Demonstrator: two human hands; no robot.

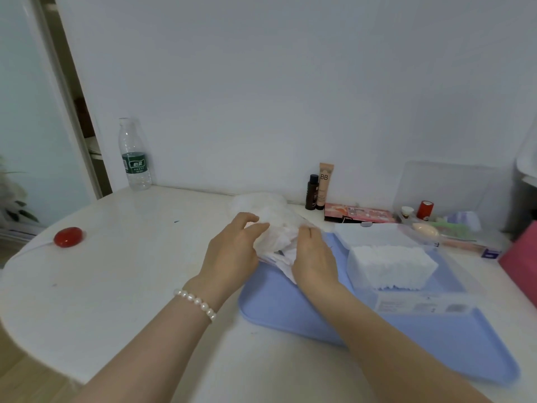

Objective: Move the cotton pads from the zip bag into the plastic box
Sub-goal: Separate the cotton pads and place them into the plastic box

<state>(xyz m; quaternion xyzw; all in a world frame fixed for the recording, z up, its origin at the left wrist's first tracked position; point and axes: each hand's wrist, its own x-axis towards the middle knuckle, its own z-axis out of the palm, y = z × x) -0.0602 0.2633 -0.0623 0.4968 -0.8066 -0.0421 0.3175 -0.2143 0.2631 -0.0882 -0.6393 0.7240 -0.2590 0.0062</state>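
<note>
At the back left corner of the blue tray [290, 315], both hands are working on the zip bag [276, 225]: the left hand [232, 251] and the right hand [312, 257] are curling round it. The plastic box [389, 266] is sitting just right, already holding pads [392, 264]. Loose pads may be spilling onto the table [130, 271] if the bag is tipping
</note>
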